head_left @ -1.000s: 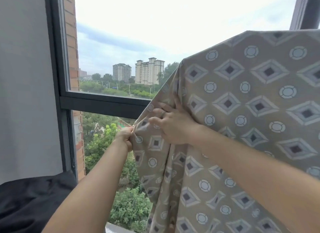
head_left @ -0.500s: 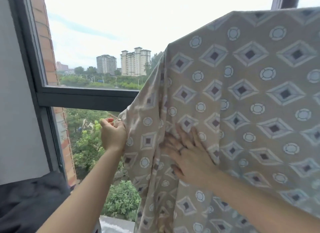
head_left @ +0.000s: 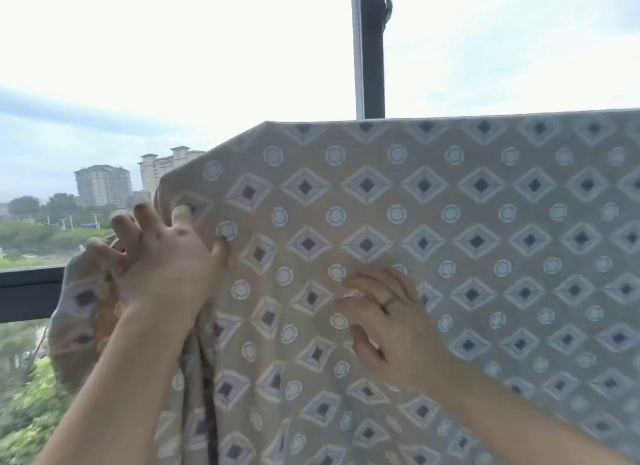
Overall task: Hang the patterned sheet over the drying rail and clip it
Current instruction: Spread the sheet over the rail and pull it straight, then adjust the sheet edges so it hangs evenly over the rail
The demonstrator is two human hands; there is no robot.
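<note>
Closest to the camera, the left hand [head_left: 166, 267] grips the bunched left edge of the patterned sheet [head_left: 450, 222], its fingers curled over the gathered cloth and its thumb laid on the front face. The right hand [head_left: 388, 322], a little lower and further along, lies flat against the cloth with fingers spread and pinches nothing (a ring [head_left: 387, 304] sits on one finger). Just beyond both hands the sheet hangs as a broad panel draped over the drying rail, which is itself hidden under the fold. The fold runs level from left to right, and that is the sheet's long axis. At its left end the top edge drops off in a slant towards the left hand, so this corner looks slack and not yet squared on the rail. The coming move seems to turn on that. The loose end lies up and slightly right of the left hand, which is the nearer one to it, while the right hand is placed to hold the panel steady. No clip shows anywhere, so by my reading the hanging is nearly done and the clipping not begun. Behind the sheet a dark window post [head_left: 370, 49] rises above the fold and a window bar [head_left: 27, 290] crosses at the left. Farthest off stand trees [head_left: 31, 412] and tower blocks [head_left: 103, 185] under a pale sky.
</note>
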